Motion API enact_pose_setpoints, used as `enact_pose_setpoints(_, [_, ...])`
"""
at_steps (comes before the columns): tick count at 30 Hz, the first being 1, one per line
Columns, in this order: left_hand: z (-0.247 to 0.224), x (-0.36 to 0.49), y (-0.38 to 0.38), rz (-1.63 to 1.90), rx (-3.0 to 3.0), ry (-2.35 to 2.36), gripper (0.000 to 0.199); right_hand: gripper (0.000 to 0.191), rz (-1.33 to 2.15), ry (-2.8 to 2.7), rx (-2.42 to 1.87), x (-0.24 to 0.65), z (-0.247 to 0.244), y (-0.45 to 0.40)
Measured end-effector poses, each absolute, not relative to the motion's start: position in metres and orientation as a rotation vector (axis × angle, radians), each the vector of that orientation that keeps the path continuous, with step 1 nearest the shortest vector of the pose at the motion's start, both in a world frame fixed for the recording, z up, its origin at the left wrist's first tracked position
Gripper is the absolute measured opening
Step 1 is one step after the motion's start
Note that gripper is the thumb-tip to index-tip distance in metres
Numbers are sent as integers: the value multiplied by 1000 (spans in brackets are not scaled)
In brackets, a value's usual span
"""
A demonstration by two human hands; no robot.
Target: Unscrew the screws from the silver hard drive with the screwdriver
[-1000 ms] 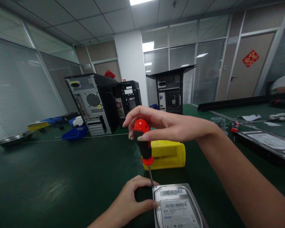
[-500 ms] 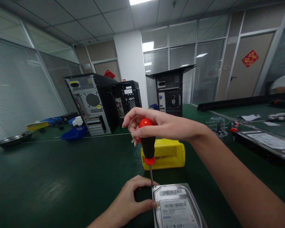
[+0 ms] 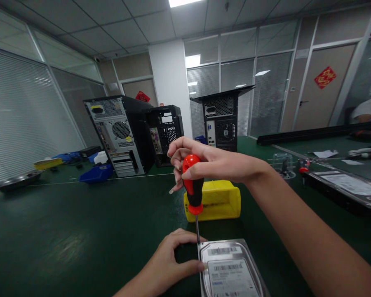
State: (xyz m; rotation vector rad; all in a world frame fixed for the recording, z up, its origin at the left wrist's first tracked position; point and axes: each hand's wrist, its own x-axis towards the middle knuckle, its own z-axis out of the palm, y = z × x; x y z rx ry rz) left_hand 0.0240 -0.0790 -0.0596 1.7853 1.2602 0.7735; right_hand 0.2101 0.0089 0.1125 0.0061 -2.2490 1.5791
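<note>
Head view: your right hand (image 3: 218, 166) grips the screwdriver (image 3: 194, 194), its tip at the far-left corner of the hard drive (image 3: 230, 266). Your left hand (image 3: 170, 258) clasps that drive's left side on the green tabletop (image 3: 80, 227). Beyond stand a yellow bin (image 3: 218, 213), computer towers (image 3: 139, 123) and a white pillar (image 3: 170, 78).

A white pillar (image 3: 170, 78) stands between a door (image 3: 136, 88) and glazed partitions (image 3: 238, 72), a ceiling light (image 3: 182, 2) glowing above

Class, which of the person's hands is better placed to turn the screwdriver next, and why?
Probably the right hand: it holds the screwdriver by its handle, while the left hand holds the hard drive at its left side.
</note>
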Motion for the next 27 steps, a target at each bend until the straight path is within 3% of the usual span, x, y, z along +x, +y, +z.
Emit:
enact_pose_setpoints(9, [-58,25,-78,764,1799,1267,45,35,1600,-2196,166,210,110,16])
enact_pose_setpoints(17, [-56,24,-79,740,1790,1292,46,16,1547,-2227,124,205,112,13])
enact_pose_setpoints(27, [-55,24,-79,710,1782,1296,46,32,1244,-2397,-201,216,119,6])
